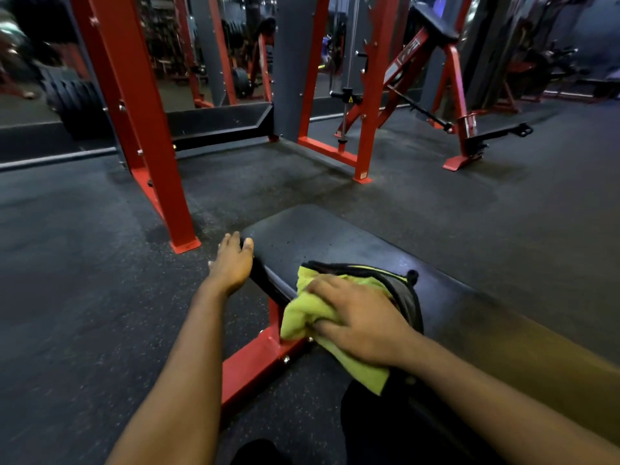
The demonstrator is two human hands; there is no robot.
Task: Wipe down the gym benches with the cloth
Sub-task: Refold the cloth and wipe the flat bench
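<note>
Wiping under way, by the look of it, on the near left part of the surface (328, 236). Right grip (355, 320) laid palm-down on the cloth (302, 317), fingers spread and nearly straight, pressing rather than clutching; nothing closed in it. Cloth bunched beneath the palm, lying at the pad's near left edge and spilling over the side towards the red frame (255, 360). Left grip (233, 263) braced at the pad's left edge further along, thumb on top, fingers down the side; cannot tell whether curled under.

Probably early on, with most of the pad ahead dull and faintly speckled. Next, likely a firm sweep forward along the pad, keeping the cloth flat and the pressure even, then the side edges.

Cloth soft and fluffy, lime-yellow on one face, grey with dark stitched trim on the other. Pad long, black, round-cornered, slightly sheened like vinyl. Frame square painted steel, bolted. Floor (84, 297) flecked rubber matting.
</note>
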